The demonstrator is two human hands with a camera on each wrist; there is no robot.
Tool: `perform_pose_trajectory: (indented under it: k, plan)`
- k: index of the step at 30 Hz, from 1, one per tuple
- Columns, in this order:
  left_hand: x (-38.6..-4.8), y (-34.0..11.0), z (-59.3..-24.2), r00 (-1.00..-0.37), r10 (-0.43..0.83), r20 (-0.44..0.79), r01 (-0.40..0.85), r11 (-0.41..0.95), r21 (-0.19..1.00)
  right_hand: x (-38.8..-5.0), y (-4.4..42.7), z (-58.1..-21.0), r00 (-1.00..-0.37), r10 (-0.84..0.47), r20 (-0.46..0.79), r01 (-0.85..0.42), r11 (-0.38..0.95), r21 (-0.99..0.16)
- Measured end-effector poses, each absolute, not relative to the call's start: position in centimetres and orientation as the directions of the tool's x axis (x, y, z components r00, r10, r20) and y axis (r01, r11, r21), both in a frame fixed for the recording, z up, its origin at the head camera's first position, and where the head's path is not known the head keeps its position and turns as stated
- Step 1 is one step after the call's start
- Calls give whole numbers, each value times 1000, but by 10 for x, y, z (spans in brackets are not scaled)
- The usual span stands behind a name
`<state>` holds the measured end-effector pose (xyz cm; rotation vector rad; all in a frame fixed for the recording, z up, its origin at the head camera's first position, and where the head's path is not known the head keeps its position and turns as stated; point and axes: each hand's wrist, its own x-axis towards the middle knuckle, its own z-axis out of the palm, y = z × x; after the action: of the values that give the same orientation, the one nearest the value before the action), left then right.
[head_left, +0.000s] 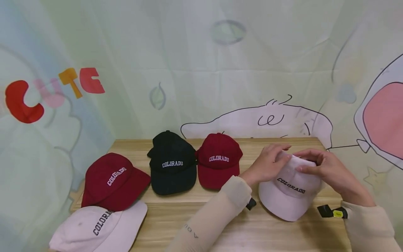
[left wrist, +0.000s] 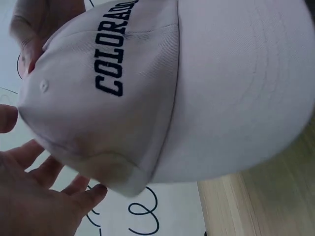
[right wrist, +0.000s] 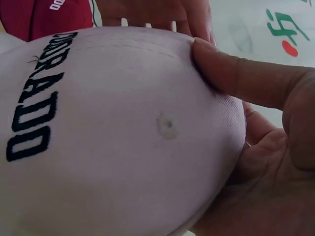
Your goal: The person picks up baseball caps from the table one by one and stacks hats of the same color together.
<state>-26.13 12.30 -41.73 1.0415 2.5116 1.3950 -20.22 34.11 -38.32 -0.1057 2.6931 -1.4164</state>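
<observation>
A white baseball cap (head_left: 288,201) with dark COLORADO lettering is tilted at the right of the table, its brim facing me. My left hand (head_left: 267,163) holds the crown from the left, thumb near the top. In the left wrist view, the fingers (left wrist: 47,169) of that hand spread along the crown's edge. On the other side, my right hand (head_left: 333,173) grips the crown top. Its thumb (right wrist: 246,78) presses the fabric in the right wrist view, and its other fingers are partly hidden behind the cap.
A black cap (head_left: 173,180) and a red cap (head_left: 218,175) stand side by side at the back middle. At left, another red cap (head_left: 107,189) overlaps a second white cap (head_left: 75,227). The wooden table (head_left: 176,224) meets a printed curtain (head_left: 195,84) behind.
</observation>
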Motion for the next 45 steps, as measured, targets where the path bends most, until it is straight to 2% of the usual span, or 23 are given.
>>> perform_pose_trajectory:
  k: [4, 7, 13, 18, 23, 29, 35, 45]
  plan:
    - [-264, 124, -418, -783, 574, 240, 510, 372, 775, -210, 330, -380, -992, -120, -40, -36, 576, -817]
    - [-265, 123, -419, -824, 526, 212, 435, 346, 831, -215, 325, -381, -995, -94, -27, -33, 579, -815]
    - [-272, 122, -424, -903, 403, 148, 265, 253, 931, -223, 309, -394, -996, 28, 86, -55, 568, -821]
    - [-283, 121, -431, -931, 315, 187, 253, 183, 950, -224, 293, -412, -975, 158, 154, -51, 519, -853]
    - [-293, 117, -438, -942, 266, 205, 251, 151, 956, -222, 287, -432, -965, 246, 86, 36, 450, -893]
    - [-305, 113, -448, -970, 190, 149, 176, 132, 975, -221, 279, -457, -965, 259, -27, 145, 445, -884]
    - [-314, 109, -459, -981, 143, 134, 144, 60, 988, -224, 266, -475, -968, 233, -93, 184, 408, -894]
    - [-323, 109, -474, -985, 145, 91, 85, -48, 995, -233, 259, -490, -950, 263, -165, 242, 293, -925]
